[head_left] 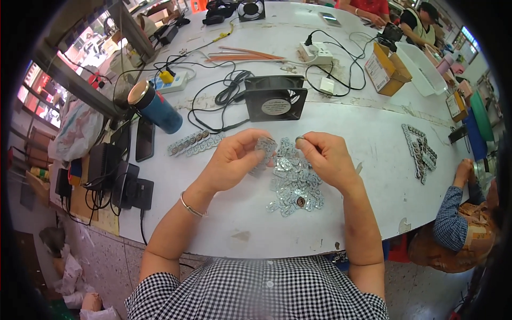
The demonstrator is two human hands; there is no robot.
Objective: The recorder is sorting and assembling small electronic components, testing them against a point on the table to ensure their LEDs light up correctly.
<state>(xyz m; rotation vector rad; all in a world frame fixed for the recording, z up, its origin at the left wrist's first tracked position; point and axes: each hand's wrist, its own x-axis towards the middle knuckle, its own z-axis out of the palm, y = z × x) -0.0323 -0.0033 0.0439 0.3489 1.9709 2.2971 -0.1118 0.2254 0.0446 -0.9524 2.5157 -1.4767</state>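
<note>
My left hand [230,161] is closed round some small silvery metal pieces [264,148], held upright between thumb and fingers. To its right, my right hand [329,159] pinches a small round piece [300,138]; its exact kind is too small to tell. Between and below both hands spreads a loose pile of flat, silvery stamped metal pieces [295,178], with one brown round part [301,202] on top near its front. Rows of similar metal pieces with dark round centres [196,142] lie beyond my left wrist.
A black square fan [275,100] stands just beyond my hands, its cable coiled beside it. A blue tumbler [160,111] and a phone [144,139] are at the left, near black adapters [104,165]. More metal pieces [420,152] lie at the right, near a seated person [453,221].
</note>
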